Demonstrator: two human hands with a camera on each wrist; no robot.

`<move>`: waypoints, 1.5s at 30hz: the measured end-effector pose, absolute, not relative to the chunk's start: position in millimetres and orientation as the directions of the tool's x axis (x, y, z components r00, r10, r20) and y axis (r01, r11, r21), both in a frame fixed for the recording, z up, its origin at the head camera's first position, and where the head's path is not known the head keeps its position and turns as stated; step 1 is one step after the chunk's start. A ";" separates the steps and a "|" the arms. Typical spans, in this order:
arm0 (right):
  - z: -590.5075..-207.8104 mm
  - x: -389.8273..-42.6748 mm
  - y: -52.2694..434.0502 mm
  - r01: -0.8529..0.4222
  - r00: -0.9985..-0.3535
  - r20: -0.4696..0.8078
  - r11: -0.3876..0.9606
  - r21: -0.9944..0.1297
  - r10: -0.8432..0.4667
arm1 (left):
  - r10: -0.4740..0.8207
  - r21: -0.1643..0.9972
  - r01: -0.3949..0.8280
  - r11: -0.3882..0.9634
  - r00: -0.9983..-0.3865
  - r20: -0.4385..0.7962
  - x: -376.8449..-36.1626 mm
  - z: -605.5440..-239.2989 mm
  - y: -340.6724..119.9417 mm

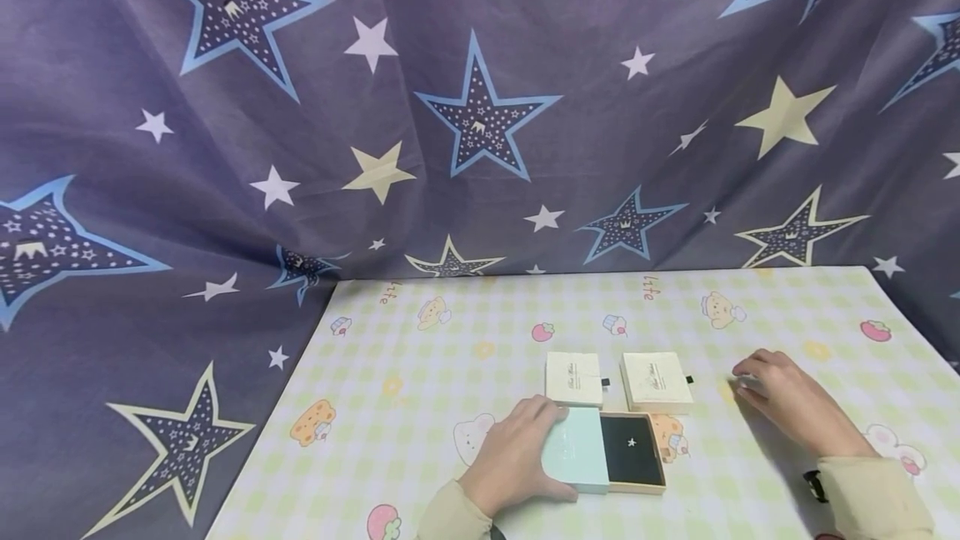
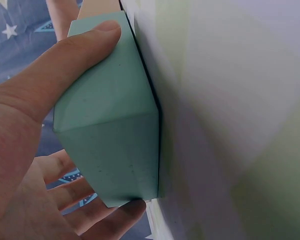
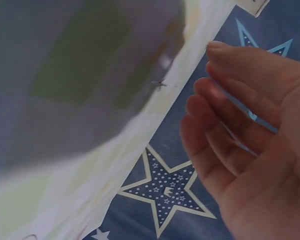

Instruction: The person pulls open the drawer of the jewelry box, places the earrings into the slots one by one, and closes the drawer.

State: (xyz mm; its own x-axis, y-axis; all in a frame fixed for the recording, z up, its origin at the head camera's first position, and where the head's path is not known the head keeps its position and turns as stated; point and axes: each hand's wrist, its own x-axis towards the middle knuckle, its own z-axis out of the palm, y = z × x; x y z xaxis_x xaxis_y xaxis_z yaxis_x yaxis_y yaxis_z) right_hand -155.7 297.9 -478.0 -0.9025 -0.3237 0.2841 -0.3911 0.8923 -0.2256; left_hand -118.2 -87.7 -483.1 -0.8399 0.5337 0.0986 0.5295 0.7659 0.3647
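Observation:
A mint-green sleeve box (image 1: 576, 448) lies near the table's front edge. Its tan drawer (image 1: 633, 454) is slid out to the right and shows a black insert with a tiny star-shaped piece (image 1: 632, 442). My left hand (image 1: 517, 461) grips the mint sleeve (image 2: 110, 125); the thumb (image 2: 85, 45) lies along one side and the fingers (image 2: 110, 212) curl round the other. My right hand (image 1: 787, 402) rests on the cloth to the right, apart from the boxes. Its fingers (image 3: 225, 120) are loosely bent and hold nothing.
Two small white boxes (image 1: 573, 377) (image 1: 656, 382) with black pull tabs sit just behind the mint box. The table wears a yellow-green checked cloth (image 1: 450, 357) with cartoon prints. A dark star-patterned curtain (image 1: 480, 107) hangs behind and to the left.

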 end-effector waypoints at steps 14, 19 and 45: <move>-485.9 -161.2 307.7 -0.300 -0.951 0.166 0.913 -0.278 -0.262 | 0.540 0.352 0.541 0.764 -0.834 0.112 -118.8 -485.6 -88.7; -484.6 -163.1 308.1 -0.307 -0.948 0.179 0.905 -0.294 -0.263 | 0.539 0.351 0.542 0.764 -0.834 0.116 -118.9 -485.1 -89.4; -475.5 -162.4 314.7 0.008 -0.999 0.026 0.870 -0.494 0.023 | 0.536 0.366 0.536 0.760 -0.837 0.114 -118.2 -485.9 -89.5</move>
